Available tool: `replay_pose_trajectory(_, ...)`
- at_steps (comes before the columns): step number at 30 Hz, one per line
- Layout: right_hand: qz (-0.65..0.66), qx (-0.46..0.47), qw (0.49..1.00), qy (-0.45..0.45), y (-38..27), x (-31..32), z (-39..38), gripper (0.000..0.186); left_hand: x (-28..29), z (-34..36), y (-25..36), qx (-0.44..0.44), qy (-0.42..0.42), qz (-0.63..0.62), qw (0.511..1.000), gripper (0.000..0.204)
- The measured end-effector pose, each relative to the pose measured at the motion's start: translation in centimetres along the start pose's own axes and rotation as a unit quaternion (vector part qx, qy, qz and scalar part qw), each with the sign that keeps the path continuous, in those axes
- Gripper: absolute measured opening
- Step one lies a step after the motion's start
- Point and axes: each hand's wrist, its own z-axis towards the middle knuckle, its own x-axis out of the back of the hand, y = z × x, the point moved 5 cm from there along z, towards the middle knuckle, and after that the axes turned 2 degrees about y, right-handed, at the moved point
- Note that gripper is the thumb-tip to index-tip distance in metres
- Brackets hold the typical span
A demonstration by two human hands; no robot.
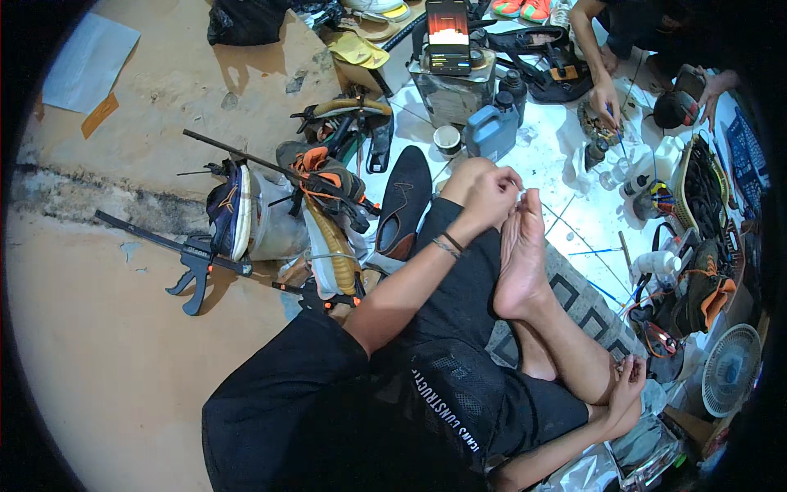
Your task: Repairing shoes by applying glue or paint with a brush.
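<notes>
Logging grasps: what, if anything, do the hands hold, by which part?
Left hand, at the toes: cannot tell. Right hand, at the leg: nothing visibly held.

Glossy white floor tiles (594, 225) are reflecting light, while dark-stained, peeling beige plaster (123, 353) is spanning the left.

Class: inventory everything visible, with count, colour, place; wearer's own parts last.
Shoe: one, black, centre
Bar clamps: at least two, black, left
Other footwear: several, mixed, left, top, right
Jug: one, blue, upper middle
Tub: one, white, beside jug
Phone: one, black, top
Bag: one, black, top left
Sheet: one, white, upper left
Basket: one, blue, right edge
Fan: one, pale, lower right
Mat: one, grey, right of centre
Small clutter: uncountable, mixed, right
Co-worker's hand: at least one, bare, upper right
Raised foot: one, bare, centre
Left hand: one, bare, at toes
Right hand: one, bare, at knee
</notes>
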Motion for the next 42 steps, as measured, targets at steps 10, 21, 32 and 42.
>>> replay_pose_trajectory(10,-0.011,-0.108,0.988,0.106,0.2,1.7,-1.2,0.045,20.4,7.3,-3.7,0.122,0.399,0.376,0.828,0.041)
replay_pose_trajectory(21,0.130,-0.233,0.960,0.089,-0.9,-1.1,-1.3,0.031,27.0,10.3,-11.3,0.343,0.265,0.505,0.747,0.086)
replay_pose_trajectory(32,0.174,-0.219,0.959,0.041,-1.2,0.5,0.3,0.031,28.6,11.1,-9.7,0.349,0.196,0.539,0.741,0.076)
replay_pose_trajectory(42,-0.041,-0.069,0.992,0.092,-1.2,1.9,-0.9,0.090,27.0,10.8,-4.9,0.467,0.005,0.101,0.879,0.028)
